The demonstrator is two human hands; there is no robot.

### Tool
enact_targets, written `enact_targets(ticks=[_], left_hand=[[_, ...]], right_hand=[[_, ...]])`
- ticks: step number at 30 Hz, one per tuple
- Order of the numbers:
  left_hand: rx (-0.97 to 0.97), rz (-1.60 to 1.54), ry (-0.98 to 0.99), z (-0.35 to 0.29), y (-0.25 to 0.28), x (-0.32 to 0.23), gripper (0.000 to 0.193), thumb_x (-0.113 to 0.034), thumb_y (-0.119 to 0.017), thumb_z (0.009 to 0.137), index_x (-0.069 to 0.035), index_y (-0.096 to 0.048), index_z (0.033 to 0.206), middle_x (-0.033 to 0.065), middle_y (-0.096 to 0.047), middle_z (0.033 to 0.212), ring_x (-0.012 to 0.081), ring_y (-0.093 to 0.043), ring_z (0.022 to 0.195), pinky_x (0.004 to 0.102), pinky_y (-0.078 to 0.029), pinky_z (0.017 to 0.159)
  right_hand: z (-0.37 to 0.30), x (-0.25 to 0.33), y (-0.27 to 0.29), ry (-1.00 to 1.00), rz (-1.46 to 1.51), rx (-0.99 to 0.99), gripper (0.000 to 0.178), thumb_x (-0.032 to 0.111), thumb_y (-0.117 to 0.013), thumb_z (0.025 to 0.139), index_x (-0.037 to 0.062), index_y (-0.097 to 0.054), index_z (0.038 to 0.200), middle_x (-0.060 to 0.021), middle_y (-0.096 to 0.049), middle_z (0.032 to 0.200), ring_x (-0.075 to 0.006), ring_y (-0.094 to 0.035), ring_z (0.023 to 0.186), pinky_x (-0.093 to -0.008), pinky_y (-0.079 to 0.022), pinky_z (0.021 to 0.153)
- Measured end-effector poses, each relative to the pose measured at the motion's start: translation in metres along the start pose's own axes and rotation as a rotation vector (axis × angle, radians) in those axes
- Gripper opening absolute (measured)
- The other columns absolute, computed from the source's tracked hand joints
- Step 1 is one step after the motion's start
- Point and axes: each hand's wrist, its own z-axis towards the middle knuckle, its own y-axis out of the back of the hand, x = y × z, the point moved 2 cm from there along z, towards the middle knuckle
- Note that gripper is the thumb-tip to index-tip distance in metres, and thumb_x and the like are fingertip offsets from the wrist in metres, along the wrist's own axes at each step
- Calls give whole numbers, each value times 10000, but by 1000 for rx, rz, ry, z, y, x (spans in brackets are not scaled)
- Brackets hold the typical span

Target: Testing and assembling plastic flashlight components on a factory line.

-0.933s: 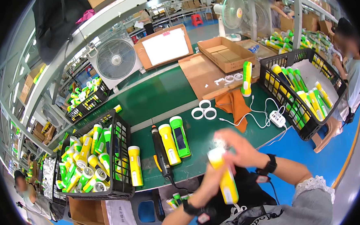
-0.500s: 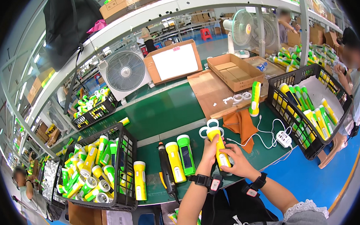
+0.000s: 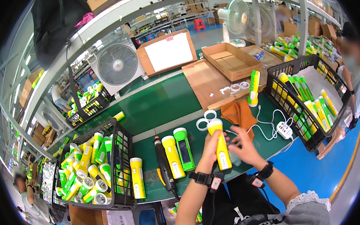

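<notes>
A yellow flashlight with a white head stands nearly upright over the bench's front edge, its head toward the far side. My left hand is closed around its left side. Just to its right is my right hand, fingers spread and holding nothing. White rings show just beyond the flashlight's head. Left of my hands, a green flashlight, a yellow flashlight and a black power screwdriver lie side by side. Another yellow flashlight is beside the left basket.
A black basket heaped with flashlights stands at left; another basket is at right. An orange cloth, a white charger with cables, and a standing flashlight lie between. Behind are a cardboard tray and fans. A co-worker is at far right.
My right hand has let go of the flashlight and spread its fingers beside it. The left hand keeps hold of the flashlight. The whole view has shifted slightly.
</notes>
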Motion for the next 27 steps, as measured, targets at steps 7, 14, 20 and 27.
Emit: enact_targets(ticks=[7,14,20,27], left_hand=[[320,553,-241,-159,-26,39,415,-125,-707,670,-34,-508,1022,63,-590,883,131,-575,779,260,-467,684],[647,588,-43,-209,12,89,302,-156,-682,676,-24,-558,919,48,-601,789,114,-573,674,250,-461,652],[307,311,125,-207,9,100,201,-113,-632,771,-28,-511,907,20,-556,732,102,-565,611,246,-451,558],[61,190,-35,-151,-23,43,204,-159,-590,815,-51,-494,959,29,-557,749,122,-573,614,259,-485,575]], right_hand=[[-28,87,24,312,-283,625,436,323,-656,689,76,-542,1030,-64,-561,817,-215,-543,622,-290,-448,557],[-101,70,-7,725,-314,839,400,461,-626,645,129,-543,853,-18,-491,618,-208,-525,515,-314,-399,458],[-95,42,-17,193,-413,762,354,463,-533,685,146,-524,844,-110,-562,598,-338,-544,547,-427,-407,487],[-39,4,-20,-36,141,337,347,218,-522,813,78,-476,1127,-94,-574,750,-210,-564,645,-329,-458,620]])
